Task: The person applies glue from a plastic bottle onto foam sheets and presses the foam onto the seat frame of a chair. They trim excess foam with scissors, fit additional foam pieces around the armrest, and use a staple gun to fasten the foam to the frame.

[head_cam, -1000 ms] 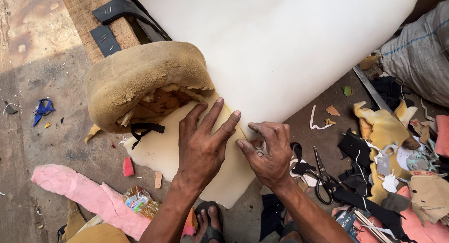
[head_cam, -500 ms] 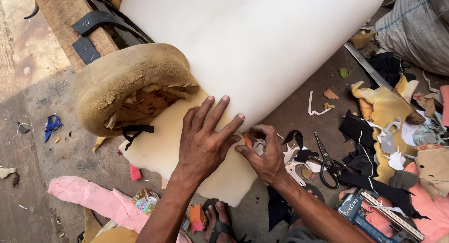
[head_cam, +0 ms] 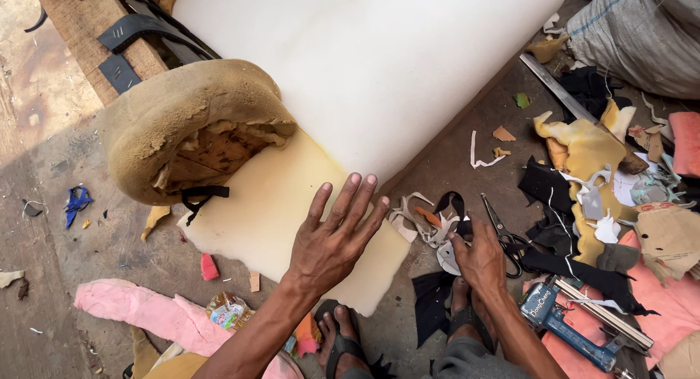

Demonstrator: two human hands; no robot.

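My left hand [head_cam: 332, 244] lies flat, fingers spread, on a pale yellow foam sheet [head_cam: 262, 211] on the floor. The sheet runs under a large white foam block [head_cam: 379, 58] and a worn brown foam-covered armrest [head_cam: 175, 116]. My right hand [head_cam: 477, 259] is off the sheet to the right. Its fingers curl down onto a heap of fabric scraps [head_cam: 430, 222] beside black-handled scissors [head_cam: 503, 233]. What those fingers hold, if anything, is hidden.
A blue staple gun [head_cam: 561, 324] lies at the lower right among pink, yellow and black offcuts. A pink foam piece [head_cam: 138, 310] lies at the lower left, and a grey sack [head_cam: 642, 36] sits at the top right. Sandalled feet [head_cam: 339, 339] rest below the sheet.
My right hand has left the sheet's edge and moved right onto the scraps by the scissors. My left hand stays pressed on the foam. The view has shifted.
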